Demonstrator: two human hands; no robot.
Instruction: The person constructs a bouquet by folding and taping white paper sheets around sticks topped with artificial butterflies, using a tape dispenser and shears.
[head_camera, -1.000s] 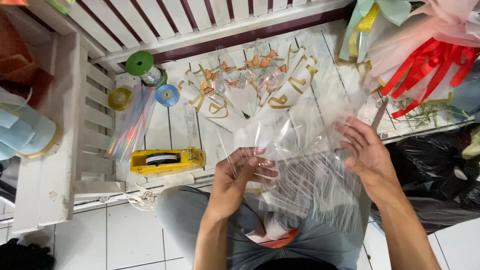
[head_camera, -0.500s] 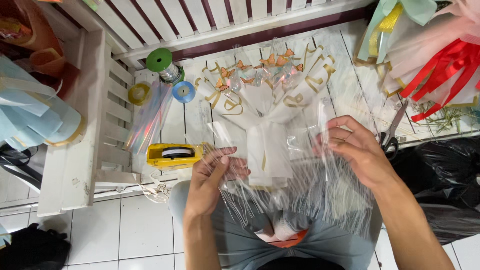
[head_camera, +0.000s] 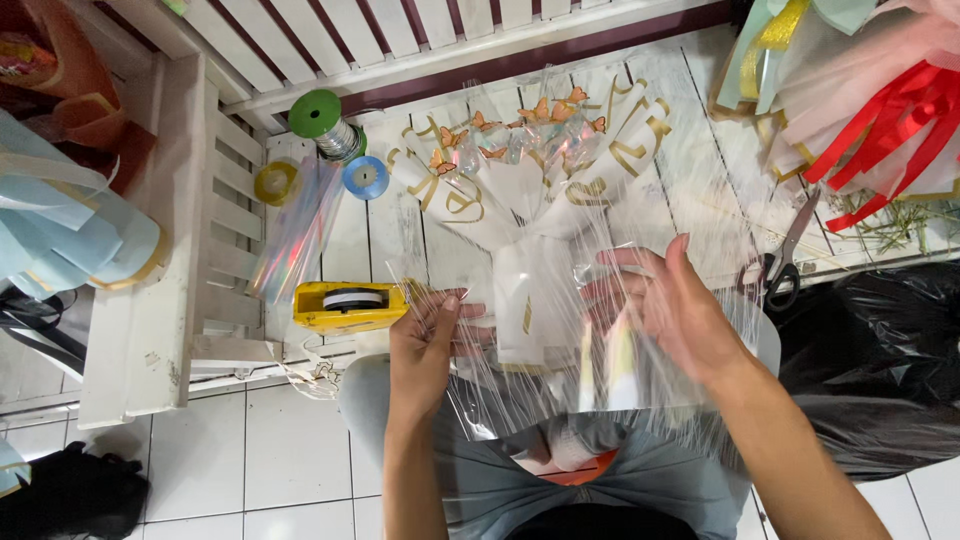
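- Spreading wider than half a second ago, the clear cellophane sheet (head_camera: 600, 330) now hangs stretched between both hands, over the stem end of the white bouquet (head_camera: 530, 180); the wrapping looks to be at the stage of lining the film up around the handle.
- The left hand (head_camera: 425, 345) has shifted toward 9 o'clock and pinches the sheet's edge with fingers curled.
- The right hand (head_camera: 680, 310), at 3 o'clock of the stems, is flatter and mostly open, fingers pressing the film.
- On the white slatted bench (head_camera: 700, 150), a yellow tape dispenser (head_camera: 345, 305) sits just at 9 o'clock of the left hand; ribbon spools (head_camera: 330, 125) lie toward 11 o'clock, scissors (head_camera: 785, 260) toward 3 o'clock.
- Below are pale floor tiles (head_camera: 240, 450); a black bag (head_camera: 880, 360) sits at 4 o'clock.
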